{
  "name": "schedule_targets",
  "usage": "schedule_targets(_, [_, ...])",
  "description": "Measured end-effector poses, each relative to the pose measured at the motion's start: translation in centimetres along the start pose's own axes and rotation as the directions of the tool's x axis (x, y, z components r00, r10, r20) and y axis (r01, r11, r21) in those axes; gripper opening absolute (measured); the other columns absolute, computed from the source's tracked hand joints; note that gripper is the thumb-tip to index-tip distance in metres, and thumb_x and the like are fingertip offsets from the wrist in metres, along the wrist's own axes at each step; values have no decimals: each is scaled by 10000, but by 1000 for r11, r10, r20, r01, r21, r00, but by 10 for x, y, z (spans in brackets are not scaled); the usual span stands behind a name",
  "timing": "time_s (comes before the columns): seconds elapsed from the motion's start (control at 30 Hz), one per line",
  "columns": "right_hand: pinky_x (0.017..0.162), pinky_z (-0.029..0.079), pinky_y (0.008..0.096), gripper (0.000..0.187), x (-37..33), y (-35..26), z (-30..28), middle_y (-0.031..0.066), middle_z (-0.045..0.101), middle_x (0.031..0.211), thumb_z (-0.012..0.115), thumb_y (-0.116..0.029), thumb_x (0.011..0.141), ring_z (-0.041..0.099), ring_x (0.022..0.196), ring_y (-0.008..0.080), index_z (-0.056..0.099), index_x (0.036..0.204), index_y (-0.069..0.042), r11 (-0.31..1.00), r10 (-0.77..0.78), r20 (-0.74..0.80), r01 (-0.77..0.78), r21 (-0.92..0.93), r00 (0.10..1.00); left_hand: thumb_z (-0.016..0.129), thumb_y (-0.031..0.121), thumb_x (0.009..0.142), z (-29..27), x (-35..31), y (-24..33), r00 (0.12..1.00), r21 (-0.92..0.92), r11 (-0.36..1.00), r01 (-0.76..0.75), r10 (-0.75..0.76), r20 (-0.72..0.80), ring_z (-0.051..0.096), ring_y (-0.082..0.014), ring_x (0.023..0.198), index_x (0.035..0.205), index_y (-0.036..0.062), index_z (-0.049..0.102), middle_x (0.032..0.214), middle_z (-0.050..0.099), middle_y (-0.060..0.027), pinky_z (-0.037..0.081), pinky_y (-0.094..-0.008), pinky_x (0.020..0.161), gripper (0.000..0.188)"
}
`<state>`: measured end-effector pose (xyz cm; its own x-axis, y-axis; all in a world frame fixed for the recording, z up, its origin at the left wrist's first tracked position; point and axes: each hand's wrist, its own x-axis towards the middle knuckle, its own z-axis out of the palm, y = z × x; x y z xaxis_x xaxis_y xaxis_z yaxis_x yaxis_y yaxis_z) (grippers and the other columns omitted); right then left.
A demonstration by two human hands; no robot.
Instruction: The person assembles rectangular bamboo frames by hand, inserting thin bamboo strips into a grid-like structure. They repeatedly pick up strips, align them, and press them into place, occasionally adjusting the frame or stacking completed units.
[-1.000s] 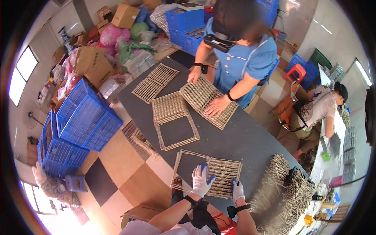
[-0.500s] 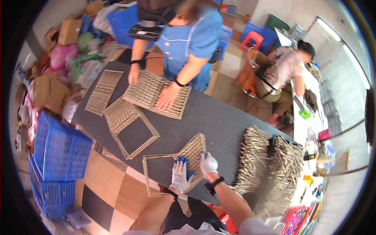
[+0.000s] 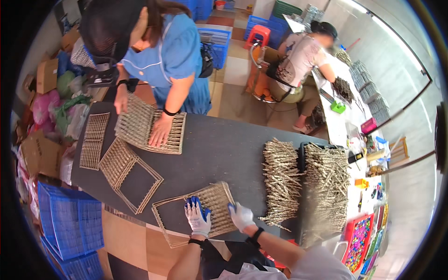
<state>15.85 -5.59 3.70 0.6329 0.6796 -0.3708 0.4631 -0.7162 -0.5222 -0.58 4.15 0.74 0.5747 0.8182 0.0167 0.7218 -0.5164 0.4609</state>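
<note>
Before me on the dark table lies a woven straw-coloured panel [image 3: 218, 200], with an open rectangular frame [image 3: 164, 224] reaching out to its left. My left hand [image 3: 198, 220], in a white glove with blue fingertips, rests flat on it with fingers spread, where panel and frame meet. The panel's right edge is gripped by my right hand [image 3: 241, 216], gloved alike; its thumb is partly hidden. Across the table a co-worker in blue holds another woven panel [image 3: 135, 119], one hand [image 3: 161, 129] pressed flat on its slatted half.
A similar half-woven frame [image 3: 149, 177] and a narrow panel [image 3: 94, 140] lie at the left of the table [image 3: 224, 154]. Bundles of twisted strands [image 3: 282, 182] are piled to my right, some in a black tray [image 3: 326, 182]. Blue crates [image 3: 70, 214] stand left on the floor.
My view has shifted, so the table sits further left. The panel before me looks flatter and more spread, with my right hand still at its right edge. The co-worker leans further over the table.
</note>
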Motion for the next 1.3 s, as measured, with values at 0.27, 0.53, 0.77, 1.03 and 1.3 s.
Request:
schedule_targets(0.27, [766, 505, 480, 418, 73, -64, 1, 204, 674, 926, 377, -406, 977, 646, 883, 384, 577, 1010, -41, 991, -132, 62, 131, 19, 989, 598, 256, 834, 3, 4, 4, 990, 17, 992, 121, -120, -69, 225, -423, 1391, 1442, -25, 282, 1498, 284, -231, 148, -505, 1157, 741])
schedule_targets(0.53, [665, 499, 511, 402, -8, -4, -21, 199, 656, 765, 430, -421, 965, 641, 723, 403, 569, 929, -45, 988, -95, 60, 101, -114, 994, 569, 279, 887, 2, 6, 14, 979, 73, 985, 158, -147, -142, 261, -387, 1390, 1427, -9, 331, 1489, 312, -223, 168, -490, 1159, 657])
schedule_targets(0.77, [975, 343, 526, 447, 31, -42, -33, 166, 552, 1216, 619, -273, 831, 477, 1173, 348, 542, 1219, -65, 831, -530, -293, 418, -367, 796, 608, 359, 857, 3, 5, 11, 986, 105, 983, 154, -145, -89, 217, -362, 1413, 1421, -13, 336, 1482, 328, -211, 104, -478, 1174, 728])
schedule_targets(1.03, [1165, 133, 495, 498, 29, -51, 28, 112, 399, 1464, 542, -344, 896, 286, 1392, 309, 500, 1344, -130, 584, -672, 265, 715, -384, 691, 590, 141, 872, -1, -5, -2, 863, -453, 847, 280, -428, -268, 306, -395, 1357, 1407, 16, 363, 1460, 338, -232, 233, -479, 1133, 594])
schedule_targets(1.3, [1161, 140, 511, 497, 33, -40, 35, 113, 407, 1450, 549, -356, 890, 293, 1388, 303, 497, 1340, -151, 561, -698, 242, 724, -400, 674, 710, 228, 789, 2, -13, 31, 622, -504, 516, 692, -781, 54, 446, -355, 1260, 1382, 19, 384, 1338, 474, -226, 375, -384, 1040, 708])
